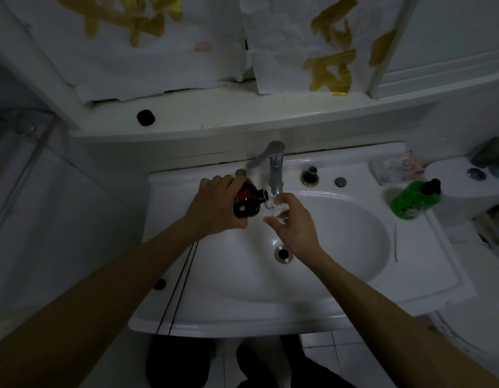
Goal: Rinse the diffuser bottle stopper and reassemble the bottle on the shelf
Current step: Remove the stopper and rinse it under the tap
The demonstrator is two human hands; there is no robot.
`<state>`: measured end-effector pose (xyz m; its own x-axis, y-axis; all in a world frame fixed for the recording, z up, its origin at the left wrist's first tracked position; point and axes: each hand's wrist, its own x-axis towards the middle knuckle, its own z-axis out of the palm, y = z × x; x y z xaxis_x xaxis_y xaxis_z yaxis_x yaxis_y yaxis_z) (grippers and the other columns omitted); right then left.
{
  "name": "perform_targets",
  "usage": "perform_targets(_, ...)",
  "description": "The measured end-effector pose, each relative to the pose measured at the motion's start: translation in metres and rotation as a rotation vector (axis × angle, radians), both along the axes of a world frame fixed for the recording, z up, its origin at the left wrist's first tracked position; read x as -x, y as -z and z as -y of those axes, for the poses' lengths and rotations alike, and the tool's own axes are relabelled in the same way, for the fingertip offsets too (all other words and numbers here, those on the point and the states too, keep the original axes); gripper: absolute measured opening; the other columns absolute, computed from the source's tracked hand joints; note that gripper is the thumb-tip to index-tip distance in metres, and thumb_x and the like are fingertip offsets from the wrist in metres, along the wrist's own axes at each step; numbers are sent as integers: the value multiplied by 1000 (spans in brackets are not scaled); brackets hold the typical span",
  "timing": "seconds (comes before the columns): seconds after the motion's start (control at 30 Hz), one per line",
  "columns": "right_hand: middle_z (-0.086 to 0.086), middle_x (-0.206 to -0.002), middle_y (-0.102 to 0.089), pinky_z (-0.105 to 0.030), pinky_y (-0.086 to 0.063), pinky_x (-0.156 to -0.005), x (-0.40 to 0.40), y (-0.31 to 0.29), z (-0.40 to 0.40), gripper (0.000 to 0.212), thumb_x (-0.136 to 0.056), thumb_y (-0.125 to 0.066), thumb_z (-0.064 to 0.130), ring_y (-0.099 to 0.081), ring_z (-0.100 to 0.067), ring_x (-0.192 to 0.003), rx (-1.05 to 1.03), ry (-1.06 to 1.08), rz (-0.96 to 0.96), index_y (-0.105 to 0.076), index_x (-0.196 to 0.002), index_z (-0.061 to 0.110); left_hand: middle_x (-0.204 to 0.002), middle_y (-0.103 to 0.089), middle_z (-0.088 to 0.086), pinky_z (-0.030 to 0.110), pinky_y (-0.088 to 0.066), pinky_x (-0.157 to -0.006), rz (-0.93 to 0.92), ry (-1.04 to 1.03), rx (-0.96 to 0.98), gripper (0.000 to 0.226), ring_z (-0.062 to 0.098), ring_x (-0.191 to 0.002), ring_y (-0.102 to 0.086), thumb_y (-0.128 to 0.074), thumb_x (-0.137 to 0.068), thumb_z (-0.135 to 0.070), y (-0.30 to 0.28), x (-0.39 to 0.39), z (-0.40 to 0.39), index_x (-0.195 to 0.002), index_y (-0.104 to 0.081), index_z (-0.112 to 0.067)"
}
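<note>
both hands work over the white sink (340, 278), close under the chrome faucet (275, 169). the left hand (214, 208) is wrapped around the amber bottle (248, 201), which lies tilted on its side with its open neck pointing right toward the spout. the right hand (294, 219) pinches a small clear stopper (272, 210) between thumb and fingers, just below the spout and right beside the bottle's mouth; it is too glassy and dim to tell its shape, or whether it touches the neck. a black cap (145, 117) sits alone on the white shelf (242, 119) behind the faucet, well apart from the hands. a green pump bottle (415, 201) lies on the sink's right rim, with a clear soap dish (391, 169) behind it.
</note>
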<state>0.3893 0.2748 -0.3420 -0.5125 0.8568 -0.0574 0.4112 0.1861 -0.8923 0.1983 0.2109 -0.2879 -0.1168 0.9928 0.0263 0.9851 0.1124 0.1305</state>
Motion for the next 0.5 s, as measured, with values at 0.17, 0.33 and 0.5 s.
perform_targets(0.17,11,-105,-58,-9,-40,-67,2,0,0,40,-82,-75,29,-60,-8,-87,1,-7,-2,-51,-113,24,-113,-59,2,38,-39,-92,-40,20,9,84,23,-102,-56,-72,-62,-54,-6,2,-1,-131,-42,-18)
perform_targets(0.33,10,-108,-58,-8,-39,-69,5,-1,0,42,-82,-75,29,-59,-8,-89,11,-16,-7,-52,-117,23,-112,-59,4,38,-40,-89,-104,36,10,85,24,-100,-57,-72,-61,-53,-9,1,-1,-131,-44,-17)
perform_targets(0.5,11,-106,-58,-9,-40,-69,5,0,0,40,-82,-75,28,-60,-8,-88,18,-11,-11,-51,-114,24,-107,-61,5,38,-41,-85,-124,51,-14,82,25,-95,-58,-72,-58,-51,-10,4,-1,-128,-46,-16)
